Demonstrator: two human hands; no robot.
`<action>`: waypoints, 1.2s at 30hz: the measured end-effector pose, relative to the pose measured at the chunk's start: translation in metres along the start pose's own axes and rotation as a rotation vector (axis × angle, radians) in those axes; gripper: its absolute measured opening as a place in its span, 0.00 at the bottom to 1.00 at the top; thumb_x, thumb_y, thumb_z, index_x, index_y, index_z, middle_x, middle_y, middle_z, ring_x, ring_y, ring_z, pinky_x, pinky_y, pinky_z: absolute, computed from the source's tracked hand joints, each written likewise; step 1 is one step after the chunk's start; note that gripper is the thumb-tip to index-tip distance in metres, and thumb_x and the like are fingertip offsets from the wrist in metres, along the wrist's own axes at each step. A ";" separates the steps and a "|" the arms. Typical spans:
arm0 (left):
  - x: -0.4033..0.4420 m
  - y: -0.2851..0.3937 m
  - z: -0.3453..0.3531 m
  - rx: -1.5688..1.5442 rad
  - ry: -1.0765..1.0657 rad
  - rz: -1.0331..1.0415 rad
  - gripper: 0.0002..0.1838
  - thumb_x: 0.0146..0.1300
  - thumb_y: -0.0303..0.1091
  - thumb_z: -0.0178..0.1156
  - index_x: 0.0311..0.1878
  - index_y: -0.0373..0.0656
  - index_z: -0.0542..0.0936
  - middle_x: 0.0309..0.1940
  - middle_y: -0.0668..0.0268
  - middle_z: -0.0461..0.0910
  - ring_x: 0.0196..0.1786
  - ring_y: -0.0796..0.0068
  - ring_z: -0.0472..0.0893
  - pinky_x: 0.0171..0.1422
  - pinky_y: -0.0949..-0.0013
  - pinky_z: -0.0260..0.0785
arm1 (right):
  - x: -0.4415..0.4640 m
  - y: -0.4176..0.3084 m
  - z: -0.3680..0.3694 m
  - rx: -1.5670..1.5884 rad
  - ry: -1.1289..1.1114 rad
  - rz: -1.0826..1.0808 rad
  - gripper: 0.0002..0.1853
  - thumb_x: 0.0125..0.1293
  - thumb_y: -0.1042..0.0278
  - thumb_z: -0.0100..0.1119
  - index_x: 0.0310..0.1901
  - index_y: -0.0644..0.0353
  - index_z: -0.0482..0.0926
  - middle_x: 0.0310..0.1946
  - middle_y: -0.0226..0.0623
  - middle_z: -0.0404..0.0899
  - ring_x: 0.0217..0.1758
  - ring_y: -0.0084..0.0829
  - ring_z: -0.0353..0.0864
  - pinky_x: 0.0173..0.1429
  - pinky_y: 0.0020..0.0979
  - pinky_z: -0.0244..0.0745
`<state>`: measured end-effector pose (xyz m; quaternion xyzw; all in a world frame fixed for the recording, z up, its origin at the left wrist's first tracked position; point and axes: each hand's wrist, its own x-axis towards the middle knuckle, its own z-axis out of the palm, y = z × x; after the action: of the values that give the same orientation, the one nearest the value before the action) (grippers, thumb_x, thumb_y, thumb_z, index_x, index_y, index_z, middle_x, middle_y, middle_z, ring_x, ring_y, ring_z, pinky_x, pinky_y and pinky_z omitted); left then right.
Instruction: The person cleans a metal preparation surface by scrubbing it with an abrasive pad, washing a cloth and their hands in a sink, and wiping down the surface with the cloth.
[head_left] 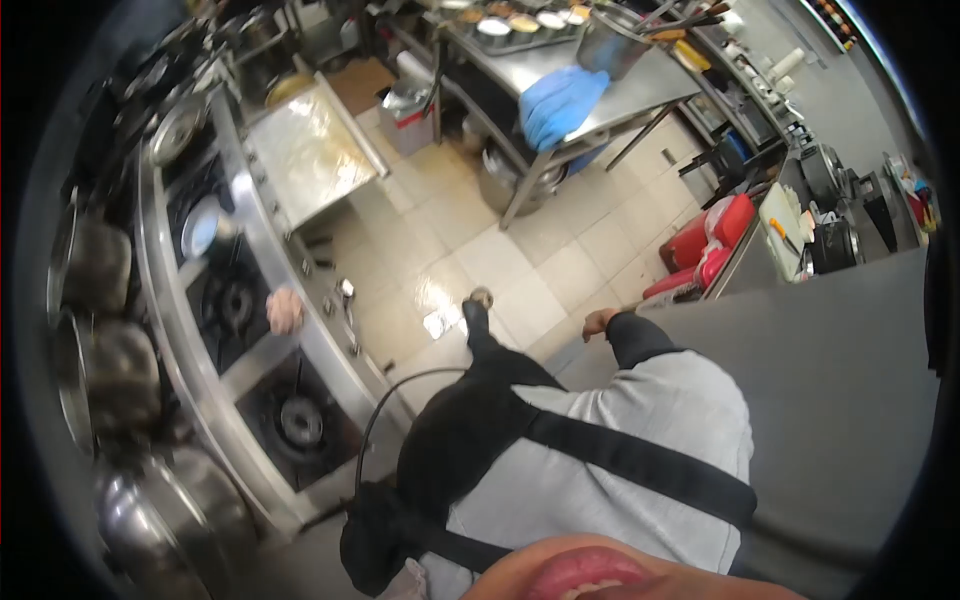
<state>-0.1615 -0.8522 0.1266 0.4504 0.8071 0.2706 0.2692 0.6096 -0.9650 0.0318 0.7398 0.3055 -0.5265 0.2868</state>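
On our left, steel pots [110, 375] line the far side of a stove [262, 240] bearing a pale pan [203, 228] and, by its front rim, a pinkish lump [285, 312] too blurred to identify; we cannot make out our left hand or its state. Ahead, beyond floor tiles [510, 275], a blue bundle [562, 105] drapes over a steel worktop [655, 92] beside a pot of utensils [612, 45]. Rightward, our right hand [600, 323] hangs released, fingers loosely bent, nearest the red containers [690, 240], with an orange-handled knife [785, 236] on a pale board [775, 208] further right.
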 end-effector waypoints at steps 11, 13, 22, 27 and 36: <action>-0.053 -0.011 -0.069 0.507 0.368 -0.436 0.13 0.61 0.38 0.66 0.37 0.35 0.82 0.33 0.62 0.83 0.38 0.62 0.80 0.48 0.58 0.72 | 0.111 0.003 -0.301 0.440 0.857 -0.424 0.16 0.61 0.61 0.66 0.45 0.64 0.84 0.35 0.43 0.86 0.33 0.37 0.85 0.35 0.36 0.80; -0.123 -0.043 -0.131 0.753 0.354 -0.507 0.13 0.61 0.39 0.66 0.36 0.35 0.82 0.32 0.63 0.83 0.37 0.62 0.80 0.47 0.58 0.72 | 0.107 -0.035 -0.321 0.625 0.698 -0.512 0.19 0.61 0.61 0.65 0.52 0.60 0.81 0.35 0.40 0.84 0.32 0.32 0.84 0.34 0.34 0.78; -0.009 0.042 -0.116 -0.160 0.672 -0.303 0.13 0.59 0.32 0.69 0.43 0.35 0.83 0.38 0.70 0.81 0.41 0.78 0.75 0.50 0.70 0.69 | 0.127 -0.188 -0.313 0.664 0.263 -0.664 0.10 0.67 0.67 0.64 0.48 0.57 0.80 0.33 0.27 0.81 0.31 0.22 0.79 0.32 0.29 0.74; 0.201 0.207 0.038 -0.081 0.203 0.374 0.19 0.65 0.29 0.60 0.58 0.34 0.82 0.59 0.59 0.81 0.60 0.71 0.79 0.67 0.69 0.67 | 0.044 -0.353 -0.391 0.491 0.301 -0.986 0.13 0.69 0.70 0.61 0.53 0.60 0.79 0.37 0.28 0.84 0.38 0.22 0.81 0.40 0.26 0.76; 0.402 0.412 0.208 -0.774 -0.178 0.278 0.15 0.57 0.31 0.73 0.45 0.36 0.84 0.34 0.67 0.85 0.36 0.81 0.81 0.42 0.75 0.73 | -0.015 -0.492 -0.479 0.507 0.235 -1.029 0.18 0.71 0.65 0.64 0.58 0.64 0.77 0.42 0.27 0.81 0.42 0.19 0.79 0.45 0.24 0.74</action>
<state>0.0386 -0.2770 0.1820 0.4422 0.5510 0.5478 0.4480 0.5239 -0.2910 0.1303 0.5952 0.5198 -0.5690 -0.2275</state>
